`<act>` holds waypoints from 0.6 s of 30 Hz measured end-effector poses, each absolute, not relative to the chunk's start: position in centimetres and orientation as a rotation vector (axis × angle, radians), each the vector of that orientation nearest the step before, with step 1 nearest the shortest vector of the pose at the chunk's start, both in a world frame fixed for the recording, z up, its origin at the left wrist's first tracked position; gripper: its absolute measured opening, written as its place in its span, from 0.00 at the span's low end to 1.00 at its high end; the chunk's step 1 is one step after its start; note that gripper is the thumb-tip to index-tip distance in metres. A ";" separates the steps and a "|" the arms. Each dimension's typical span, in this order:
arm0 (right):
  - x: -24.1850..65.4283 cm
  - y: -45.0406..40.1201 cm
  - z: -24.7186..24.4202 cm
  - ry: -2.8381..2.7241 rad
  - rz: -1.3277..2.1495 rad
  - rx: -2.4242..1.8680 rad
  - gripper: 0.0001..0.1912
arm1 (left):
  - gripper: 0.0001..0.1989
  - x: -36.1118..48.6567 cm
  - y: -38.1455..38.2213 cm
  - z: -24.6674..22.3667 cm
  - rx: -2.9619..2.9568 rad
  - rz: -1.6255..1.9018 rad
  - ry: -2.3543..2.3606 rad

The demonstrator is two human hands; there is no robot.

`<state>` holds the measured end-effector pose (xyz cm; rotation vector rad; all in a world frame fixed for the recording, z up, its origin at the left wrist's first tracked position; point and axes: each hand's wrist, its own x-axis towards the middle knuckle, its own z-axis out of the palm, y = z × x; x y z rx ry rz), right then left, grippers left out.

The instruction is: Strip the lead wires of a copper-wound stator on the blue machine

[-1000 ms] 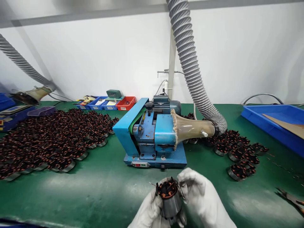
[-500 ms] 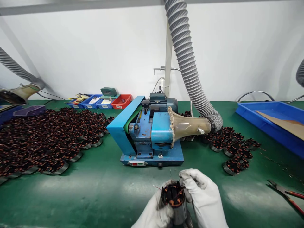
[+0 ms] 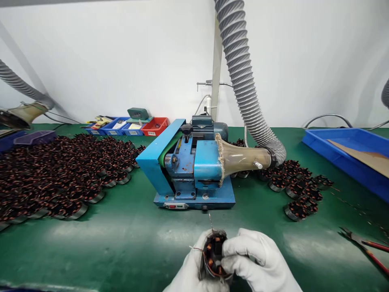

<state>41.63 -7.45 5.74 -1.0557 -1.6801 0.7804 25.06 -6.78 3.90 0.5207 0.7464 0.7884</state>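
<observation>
A round metal motor stator (image 3: 212, 259) with black insulation, copper windings and thin loose wires is held near the bottom centre, its open end tilted up toward the camera. White-gloved, my left hand (image 3: 191, 269) wraps round its left side and underside. The thumb and forefinger of my right hand (image 3: 258, 259), also gloved in white, are closed at the stator's right rim; whatever lies between those fingertips is too small to tell. Behind both hands stands a blue belt machine (image 3: 182, 162) with a motor and a hose nozzle (image 3: 243, 158).
Many stators (image 3: 63, 174) cover the table's left side, and a smaller group (image 3: 299, 184) sits right of the machine. Pliers (image 3: 361, 243) with red handles lie at the right. Small blue and red bins (image 3: 156, 126) stand behind, a large blue tray (image 3: 343, 150) at back right.
The stator has tilted so its open end faces the camera more. My right hand's fingers have come lower and left, onto its rim. The view has shifted slightly.
</observation>
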 end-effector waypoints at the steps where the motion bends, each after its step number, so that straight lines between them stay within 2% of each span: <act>1: 41.3 -7.4 5.5 -1.576 0.888 -1.020 0.13 | 0.20 25.1 -6.6 3.7 0.521 0.774 0.753; 4: 40.5 -7.1 4.7 -1.003 1.307 -0.866 0.15 | 0.16 25.5 -6.4 3.3 0.512 0.761 0.753; 7: 40.2 -6.9 4.3 -0.479 1.493 -0.702 0.15 | 0.17 25.5 -6.7 3.4 0.519 0.771 0.749; 9: 40.4 -6.7 4.4 -0.479 1.508 -0.709 0.14 | 0.16 25.3 -7.0 3.4 0.531 0.792 0.751; 11: 40.5 -6.6 4.6 -0.695 1.469 -0.823 0.18 | 0.15 25.2 -7.1 3.3 0.546 0.816 0.759; 13: 40.6 -6.4 5.0 -0.855 1.399 -0.955 0.13 | 0.13 25.3 -7.0 2.9 0.559 0.834 0.768; 15: 40.5 -6.0 5.6 -0.764 1.434 -1.004 0.07 | 0.11 25.6 -6.8 2.4 0.614 0.873 0.800; 18: 40.7 -5.1 6.3 -0.352 1.635 -0.885 0.12 | 0.10 26.1 -6.6 2.1 0.754 0.973 0.876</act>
